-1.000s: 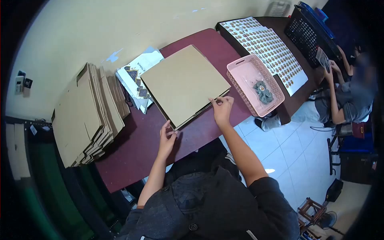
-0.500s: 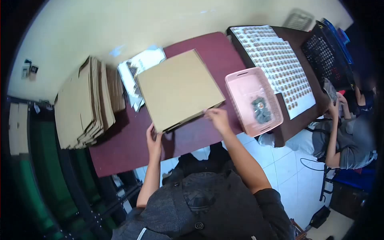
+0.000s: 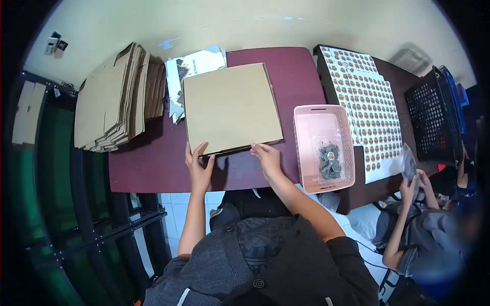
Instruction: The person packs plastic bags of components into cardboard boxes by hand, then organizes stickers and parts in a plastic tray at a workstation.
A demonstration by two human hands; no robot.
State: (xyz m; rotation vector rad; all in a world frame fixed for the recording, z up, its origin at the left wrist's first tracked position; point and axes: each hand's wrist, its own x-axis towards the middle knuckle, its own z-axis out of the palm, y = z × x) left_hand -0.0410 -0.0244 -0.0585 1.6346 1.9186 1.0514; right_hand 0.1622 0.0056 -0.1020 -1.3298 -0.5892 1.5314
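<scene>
A flat brown cardboard box lies with its lid down on the maroon tabletop in front of me. A narrow dark gap shows along its front edge. My left hand is at the front left corner, fingers spread and touching the cardboard, thumb apart near the front edge. My right hand pinches the front edge close to the right corner, with its fingertips partly hidden. To the right stands a pink plastic basket, holding dark grey-green items in clear packaging with a round sticker.
Folded cardboard boxes are stacked at the left. Printed sheets lie behind the box. On the dark table to the right are sheets of round stickers and a black crate. Another person's hands hold a clear packet there.
My view has turned and shifted. My left hand's fingers now reach over the box's corner, and my right hand stays at the front edge. The other person's packet is raised differently.
</scene>
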